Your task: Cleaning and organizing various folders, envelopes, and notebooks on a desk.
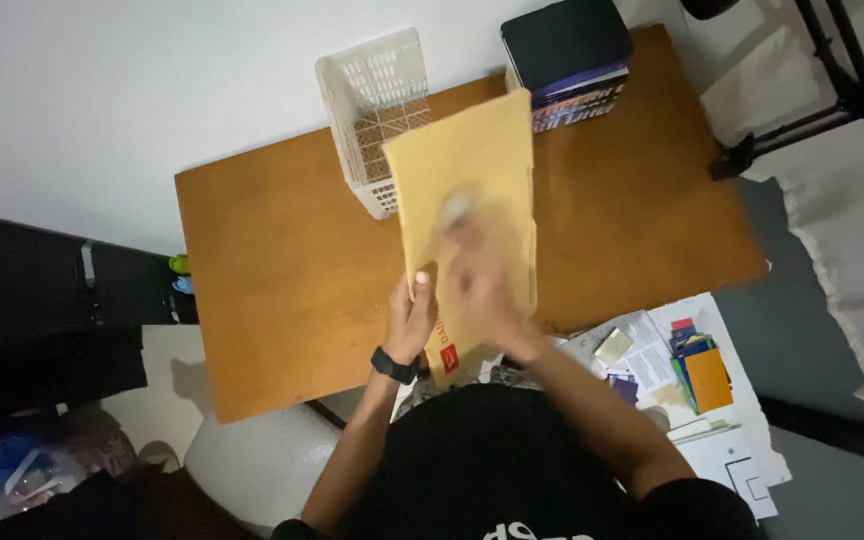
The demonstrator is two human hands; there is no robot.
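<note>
A large tan envelope (467, 170) is held up over the brown wooden table (282, 270). My left hand (412, 315), with a black watch on its wrist, grips the envelope's lower left edge. My right hand (482, 275) lies on the front of the envelope and is blurred by motion; something small and pale shows at its fingertips, but I cannot tell what. The envelope's bottom edge carries a red mark.
A white plastic lattice basket (372, 100) stands at the table's back edge, partly behind the envelope. A stack of dark books (567, 60) sits at the back right. Papers, cards and an orange folder (692, 375) lie on the floor at right. A black stand (812, 100) is far right.
</note>
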